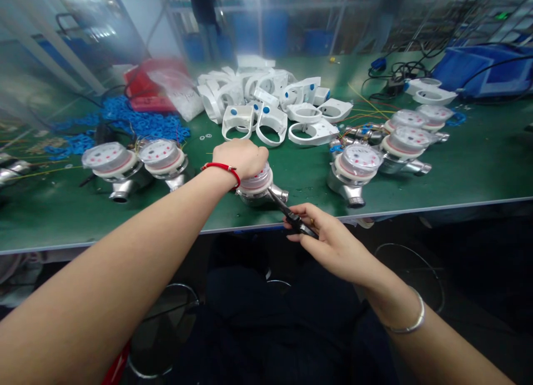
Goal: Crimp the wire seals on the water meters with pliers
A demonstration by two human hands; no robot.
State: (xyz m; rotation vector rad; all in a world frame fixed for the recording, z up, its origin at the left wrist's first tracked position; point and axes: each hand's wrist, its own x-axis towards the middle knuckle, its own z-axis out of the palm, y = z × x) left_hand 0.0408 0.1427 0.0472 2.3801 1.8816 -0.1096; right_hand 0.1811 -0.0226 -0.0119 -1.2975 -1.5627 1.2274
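Head view shows the left hand (240, 156) closed over the top of a water meter (260, 186) near the front edge of the green desk (458, 174), while the right hand (328, 238) grips black pliers (291, 213) whose tip touches the meter's side.

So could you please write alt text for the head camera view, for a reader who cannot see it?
A left hand presses on a water meter at the edge of a green table while the right hand works dark pliers against it. More meters, white plastic covers and blue rings lie behind.
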